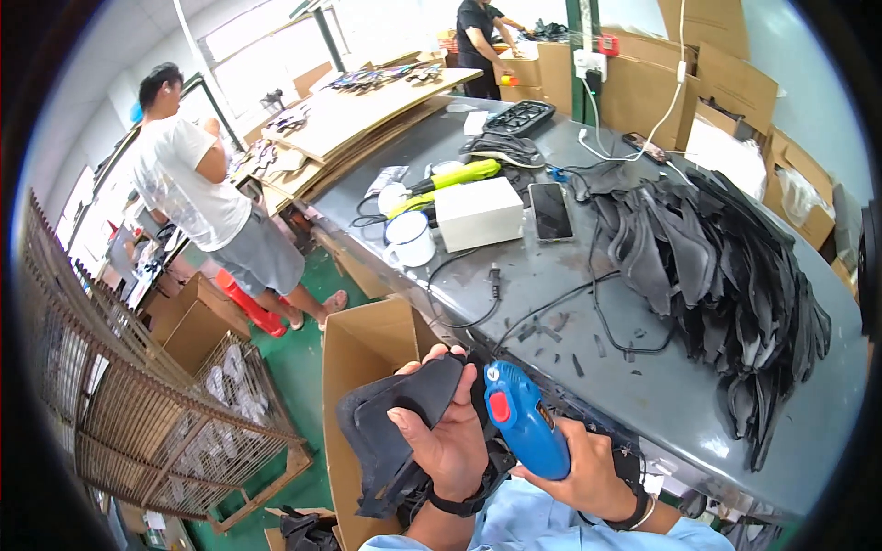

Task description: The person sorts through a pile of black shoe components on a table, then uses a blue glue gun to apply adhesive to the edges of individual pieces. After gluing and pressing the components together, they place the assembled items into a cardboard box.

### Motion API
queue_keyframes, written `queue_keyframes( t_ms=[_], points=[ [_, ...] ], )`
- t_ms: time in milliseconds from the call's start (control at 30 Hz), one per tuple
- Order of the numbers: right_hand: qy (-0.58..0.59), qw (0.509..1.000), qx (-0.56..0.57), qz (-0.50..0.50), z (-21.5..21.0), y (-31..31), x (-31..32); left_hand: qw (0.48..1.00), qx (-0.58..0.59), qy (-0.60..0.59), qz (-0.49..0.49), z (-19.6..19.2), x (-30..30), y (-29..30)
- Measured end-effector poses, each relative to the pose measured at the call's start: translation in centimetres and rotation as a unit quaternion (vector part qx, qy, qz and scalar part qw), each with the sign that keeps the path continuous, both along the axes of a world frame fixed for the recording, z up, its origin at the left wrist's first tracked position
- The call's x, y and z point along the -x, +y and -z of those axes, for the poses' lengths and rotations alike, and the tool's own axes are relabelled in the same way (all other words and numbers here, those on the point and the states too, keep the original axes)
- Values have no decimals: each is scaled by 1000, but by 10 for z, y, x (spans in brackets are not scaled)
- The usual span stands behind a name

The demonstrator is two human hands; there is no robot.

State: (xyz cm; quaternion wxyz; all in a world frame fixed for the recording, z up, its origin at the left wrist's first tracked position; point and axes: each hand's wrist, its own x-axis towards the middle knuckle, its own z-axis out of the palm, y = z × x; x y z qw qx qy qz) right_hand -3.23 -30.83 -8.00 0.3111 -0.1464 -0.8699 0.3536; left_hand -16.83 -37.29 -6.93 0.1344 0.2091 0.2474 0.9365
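carton (369,332) left of left hand (455,450) | table (634,390) ahead of right hand (593,473) | on table: heap of pieces (735,262) to hands' right; mug (410,243), phone (551,213) beyond

One fisheye view from the head, forward and down, close over the grey table (548,273)

This is a workshop: grey worktable (542,275), heaped black pieces (726,266), cardboard boxes (643,96) and, beyond, seemingly another workbench (354,119).

The dark piece (369,418) looks matt and smooth, like foam; the blue tool (537,436) has a glossy plastic casing. The grey tabletop (643,395) – metal-looking – shines softly, the white mug (410,242) gleams, the carton (367,329) is matt cardboard.
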Motion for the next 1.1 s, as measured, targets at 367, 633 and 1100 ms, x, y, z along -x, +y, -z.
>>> queue_keyframes(
  t_ms=[367,633,1100],
  points=[
    [-38,998,-33,-46,-3,-8,-2,994,28,48,-98,13,6,-4],
    [-20,998,-35,-51,-3,-3,-3,993,106,54,-21,8,19,-28],
    [-45,994,-83,-51,9,2,-11,971,234,42,25,-30,27,-49]
  ],
)
